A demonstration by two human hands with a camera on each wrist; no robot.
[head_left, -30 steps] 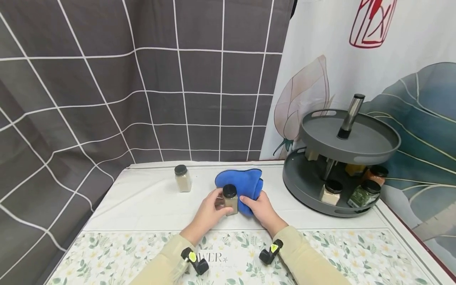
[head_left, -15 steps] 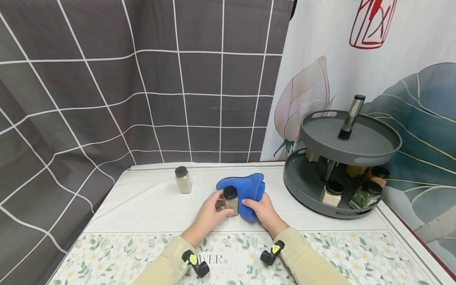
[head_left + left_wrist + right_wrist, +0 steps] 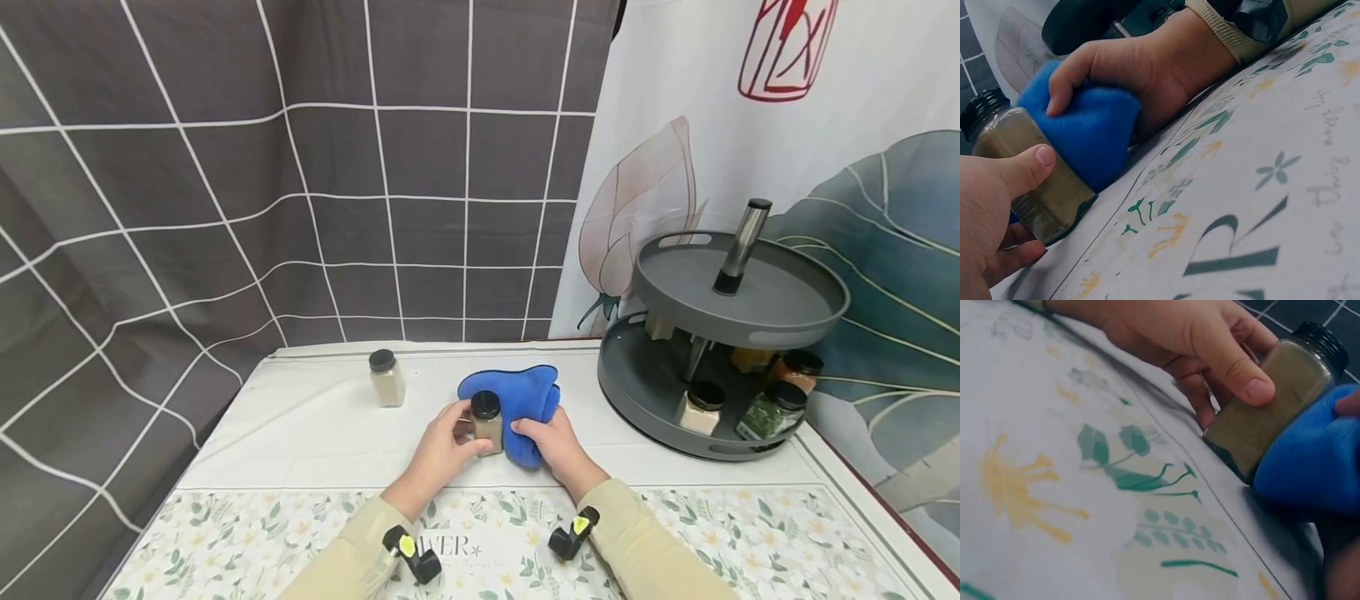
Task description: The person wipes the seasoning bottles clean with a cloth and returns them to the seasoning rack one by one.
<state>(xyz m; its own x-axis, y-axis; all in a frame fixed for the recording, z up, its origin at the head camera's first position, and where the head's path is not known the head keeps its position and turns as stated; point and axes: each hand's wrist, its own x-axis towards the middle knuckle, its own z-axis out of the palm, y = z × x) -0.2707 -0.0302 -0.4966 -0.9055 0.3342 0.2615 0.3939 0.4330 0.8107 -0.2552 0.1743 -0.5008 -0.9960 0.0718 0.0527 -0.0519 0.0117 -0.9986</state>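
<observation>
A square clear spice jar point(image 3: 489, 433) with a black lid and brownish-grey powder is gripped by my left hand point(image 3: 441, 448), thumb on the near face in the left wrist view. The jar stands near the middle of the white tablecloth, and the left wrist view shows its base point(image 3: 1071, 224) close to the surface; whether it touches cannot be told. Bunched in my right hand point(image 3: 564, 452) is a blue cloth point(image 3: 531, 393), thumb on top. That cloth lies against the jar's right side and spreads behind it. In the right wrist view the right hand is mostly cut off.
Another black-lidded jar point(image 3: 387, 382) of pale powder stands at the back left. On the right is a two-tier grey turntable rack point(image 3: 645, 396); its lower tier bears several jars, including one with green herbs point(image 3: 768, 412). A dark grid curtain point(image 3: 420, 225) hangs behind the table.
The right hand and the blue cloth have shifted slightly toward me and to the right, mostly in the first half second. My left hand keeps its grip on the jar.
</observation>
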